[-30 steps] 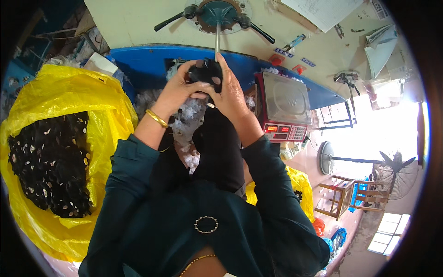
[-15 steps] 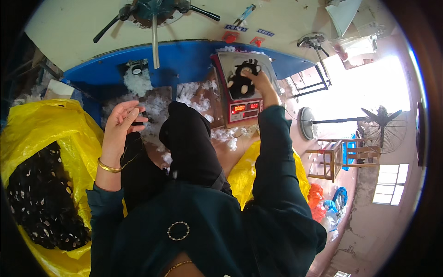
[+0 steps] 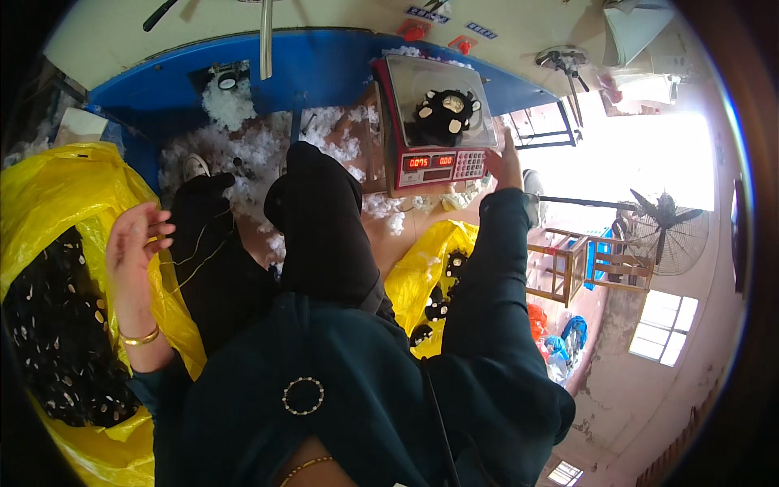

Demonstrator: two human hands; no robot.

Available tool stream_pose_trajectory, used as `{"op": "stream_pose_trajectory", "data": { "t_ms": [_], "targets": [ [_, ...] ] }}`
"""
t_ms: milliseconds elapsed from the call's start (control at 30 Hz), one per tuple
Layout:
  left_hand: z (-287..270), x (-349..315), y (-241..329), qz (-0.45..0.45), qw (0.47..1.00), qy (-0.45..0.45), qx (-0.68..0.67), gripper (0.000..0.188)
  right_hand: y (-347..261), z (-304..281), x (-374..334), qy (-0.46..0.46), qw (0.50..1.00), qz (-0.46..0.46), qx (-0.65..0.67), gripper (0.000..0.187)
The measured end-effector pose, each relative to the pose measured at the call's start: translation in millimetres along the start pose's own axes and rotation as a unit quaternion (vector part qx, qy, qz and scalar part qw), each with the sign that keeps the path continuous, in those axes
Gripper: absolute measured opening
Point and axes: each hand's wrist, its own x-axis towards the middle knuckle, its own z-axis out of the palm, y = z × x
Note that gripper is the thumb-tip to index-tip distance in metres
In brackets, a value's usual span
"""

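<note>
- Your right hand (image 3: pixel 506 169) has come off the black plush toy (image 3: pixel 445 120); half a second ago it had hold of it. Now its fingers stretch out, thumb apart, just beside the scale's near right corner, gripping nothing you can see.
- The toy rests by itself on the pan (image 3: pixel 414 81) of the red weighing scale (image 3: pixel 418 181), right of the middle, and the red display has changed its reading.
- Your left hand (image 3: pixel 134 237) has shifted farther left, now by the inner edge of the left yellow sack (image 3: pixel 81 174). Its fingers are loosely curled, no object visible in them; whether they pinch the thin thread (image 3: pixel 199 258) near them, you cannot tell.
- Small black toys (image 3: pixel 436 305) now show in the right yellow sack (image 3: pixel 415 276); your sleeve covered them before.
- The toy on the pan turns its pale face up toward you, head to the upper right, pale feet to the lower left. Its long axis slants that way, though the round body makes it hard to fix.
- The toy's underside is hidden, your right sleeve covers part of the right sack, the metal pipe (image 3: pixel 266 45) is cut off above, and the black pieces (image 3: pixel 61 333) in the left sack fade into the dark rim.
</note>
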Motion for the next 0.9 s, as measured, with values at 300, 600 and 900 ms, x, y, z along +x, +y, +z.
{"op": "stream_pose_trajectory", "data": {
  "t_ms": [300,600,900],
  "targets": [
    [-13.0,-15.4,-11.4,0.0,0.992,0.119,-0.03,0.023,7.5,207.0,-144.6,-0.409,0.885,-0.152,-0.161,0.035],
    [-148.4,-28.0,-60.4,0.132,0.911,0.34,0.194,0.012,15.2,77.3,-231.8,-0.298,0.731,-0.358,-0.499,0.052],
    [-225.7,65.9,-50.8,0.026,0.673,0.446,0.59,0.07,-15.0,39.9,-186.1,-0.32,0.693,-0.27,-0.587,0.043]
  ]
}}
